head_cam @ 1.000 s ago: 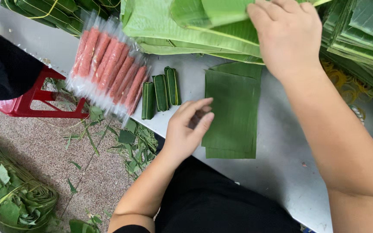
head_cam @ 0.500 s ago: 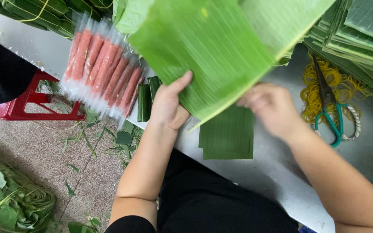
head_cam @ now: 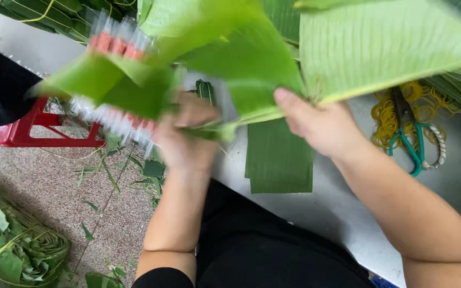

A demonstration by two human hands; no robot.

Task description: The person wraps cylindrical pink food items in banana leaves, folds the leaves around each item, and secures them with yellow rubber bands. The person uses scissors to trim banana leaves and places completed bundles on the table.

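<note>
Two hands on one big leaf (head_cam: pixel 316 58) right now: our left hand (head_cam: pixel 188 141) is closed on its lower edge, blurry, and our right hand (head_cam: pixel 321 125) pinches it near the middle, thumb on top. We've got it lifted over the tabletop (head_cam: pixel 337 213). Some cut strips (head_cam: pixel 278 157) already lie stacked near the front edge, so we'd say cutting's partly done. The sausages (head_cam: pixel 116 80) at the left edge look untouched, the scissors (head_cam: pixel 409 141) lie idle, so plenty's left.
</note>
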